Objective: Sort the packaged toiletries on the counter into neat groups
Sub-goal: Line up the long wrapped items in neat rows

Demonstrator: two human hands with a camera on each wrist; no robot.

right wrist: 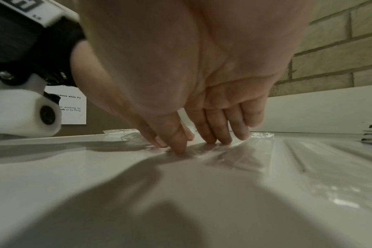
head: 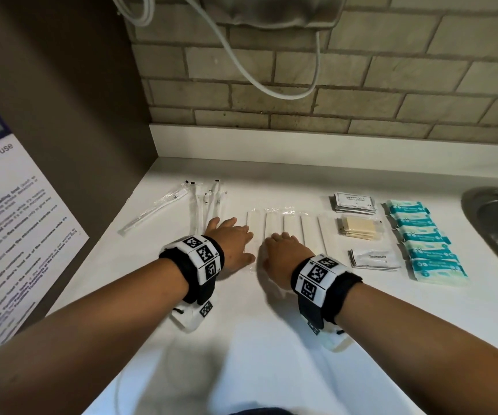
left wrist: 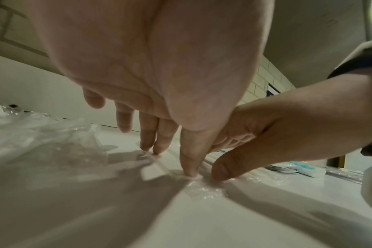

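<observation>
Both hands flat, fingers extended, nothing clasped: left hand (head: 232, 241) and right hand (head: 283, 250) pressed on clear-wrapped packet (head: 256, 235) at left end of white row, mid-counter (head: 241, 339). Film judged light, slippery, crinkly — better slid by edges than pinched. Beyond — loose wrapped toothbrushes (head: 205, 202).

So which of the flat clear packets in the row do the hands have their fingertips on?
The leftmost clear packet, at the end nearest the loose toothbrushes. The left hand and right hand both touch it; the packets towards the sachets lie untouched.
</observation>
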